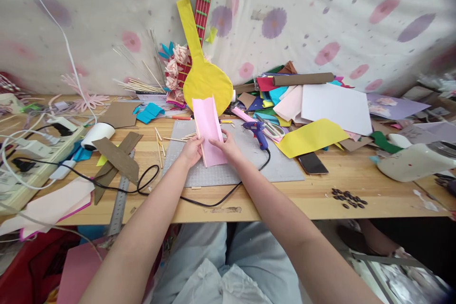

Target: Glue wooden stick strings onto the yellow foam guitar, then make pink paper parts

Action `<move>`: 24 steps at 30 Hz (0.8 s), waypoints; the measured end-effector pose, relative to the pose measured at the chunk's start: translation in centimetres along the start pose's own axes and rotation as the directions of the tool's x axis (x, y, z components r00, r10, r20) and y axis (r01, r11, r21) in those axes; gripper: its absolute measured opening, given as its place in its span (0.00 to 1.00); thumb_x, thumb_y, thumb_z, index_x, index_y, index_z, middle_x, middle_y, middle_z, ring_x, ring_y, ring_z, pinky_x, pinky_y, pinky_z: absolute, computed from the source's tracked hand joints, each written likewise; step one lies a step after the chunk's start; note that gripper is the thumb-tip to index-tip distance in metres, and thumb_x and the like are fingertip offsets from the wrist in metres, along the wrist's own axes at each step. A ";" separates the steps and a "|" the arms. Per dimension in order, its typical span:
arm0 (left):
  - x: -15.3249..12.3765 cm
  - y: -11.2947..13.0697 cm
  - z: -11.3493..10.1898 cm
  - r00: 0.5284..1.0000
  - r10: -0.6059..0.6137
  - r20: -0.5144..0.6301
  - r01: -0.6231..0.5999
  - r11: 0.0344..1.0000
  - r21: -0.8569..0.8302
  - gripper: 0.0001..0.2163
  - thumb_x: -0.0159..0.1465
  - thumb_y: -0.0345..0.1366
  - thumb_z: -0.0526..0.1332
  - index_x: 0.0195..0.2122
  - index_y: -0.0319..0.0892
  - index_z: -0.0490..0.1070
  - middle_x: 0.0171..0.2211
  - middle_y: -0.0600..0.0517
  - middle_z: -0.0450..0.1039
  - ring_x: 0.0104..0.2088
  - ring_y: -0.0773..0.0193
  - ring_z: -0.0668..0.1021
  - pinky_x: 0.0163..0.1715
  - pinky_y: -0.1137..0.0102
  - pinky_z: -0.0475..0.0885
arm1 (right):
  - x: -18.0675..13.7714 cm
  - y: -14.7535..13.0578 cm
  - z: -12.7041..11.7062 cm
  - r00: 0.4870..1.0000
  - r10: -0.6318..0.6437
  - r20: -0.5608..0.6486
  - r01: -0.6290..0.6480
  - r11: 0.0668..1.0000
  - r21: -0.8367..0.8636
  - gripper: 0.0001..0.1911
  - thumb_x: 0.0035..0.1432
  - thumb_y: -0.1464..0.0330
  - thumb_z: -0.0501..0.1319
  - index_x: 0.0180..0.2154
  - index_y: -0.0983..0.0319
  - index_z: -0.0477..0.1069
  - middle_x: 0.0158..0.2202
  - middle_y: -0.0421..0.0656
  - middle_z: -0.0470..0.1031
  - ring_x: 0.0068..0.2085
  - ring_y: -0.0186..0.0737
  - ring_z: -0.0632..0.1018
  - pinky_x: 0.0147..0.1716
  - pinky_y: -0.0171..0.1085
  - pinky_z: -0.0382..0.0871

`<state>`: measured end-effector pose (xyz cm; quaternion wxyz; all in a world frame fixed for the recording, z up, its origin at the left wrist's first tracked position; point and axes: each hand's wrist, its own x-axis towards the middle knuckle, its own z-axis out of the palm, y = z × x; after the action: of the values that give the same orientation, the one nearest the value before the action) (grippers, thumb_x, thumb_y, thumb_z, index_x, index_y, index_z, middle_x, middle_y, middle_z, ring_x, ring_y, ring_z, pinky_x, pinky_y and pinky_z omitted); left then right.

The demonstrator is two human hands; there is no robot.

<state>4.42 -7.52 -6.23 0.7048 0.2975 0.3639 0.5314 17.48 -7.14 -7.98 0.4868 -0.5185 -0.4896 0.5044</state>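
Observation:
A pink foam sheet (208,126) stands curled on the grey cutting mat (249,164) in the middle of the wooden table. My left hand (191,151) pinches the sheet's lower left edge together with a thin wooden stick (201,149) that lies along that edge. My right hand (228,146) presses its fingers on the sheet's lower right part. A blue glue gun (259,132) lies on the mat just right of my right hand, its black cord running toward me.
A yellow guitar-shaped cutout (203,76) leans behind the sheet. Coloured foam and paper sheets (313,109) pile up at the right, with a black phone (312,163) and dark seeds (349,198). Left: brown cardboard pieces (117,159), a metal ruler (119,204), power strip (42,147), cables.

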 end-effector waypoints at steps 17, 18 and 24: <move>1.0 0.4 0.6 0.893 0.225 -0.389 -0.293 0.948 -0.123 0.09 0.59 0.23 0.49 0.32 0.40 0.67 0.31 0.53 0.74 0.39 0.70 0.75 0.43 0.73 0.68 | -0.6 -0.5 0.0 0.996 -0.089 0.013 0.081 0.955 0.285 0.27 0.38 0.61 0.65 0.41 0.59 0.59 0.32 0.39 0.73 0.34 0.35 0.74 0.36 0.38 0.68; 1.0 0.4 0.6 0.879 0.260 -0.400 -0.341 0.929 -0.145 0.10 0.60 0.23 0.49 0.34 0.41 0.67 0.33 0.53 0.74 0.41 0.71 0.75 0.44 0.74 0.68 | -0.7 -0.3 0.1 0.996 -0.078 0.036 0.065 0.955 0.290 0.29 0.37 0.62 0.66 0.42 0.58 0.57 0.33 0.39 0.72 0.34 0.35 0.74 0.37 0.38 0.68; 1.2 0.5 1.0 0.865 0.337 -0.371 -0.444 0.858 -0.257 0.12 0.61 0.23 0.48 0.39 0.41 0.68 0.36 0.52 0.75 0.44 0.71 0.74 0.47 0.74 0.66 | -1.4 0.1 1.3 0.996 -0.025 0.085 0.002 0.966 0.257 0.29 0.34 0.68 0.67 0.39 0.59 0.56 0.24 0.34 0.71 0.24 0.32 0.73 0.30 0.37 0.70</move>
<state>5.21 -6.25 -5.50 0.5536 0.1538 0.3067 0.7588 16.17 -8.57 -8.06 0.5315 -0.4253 -0.4444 0.5824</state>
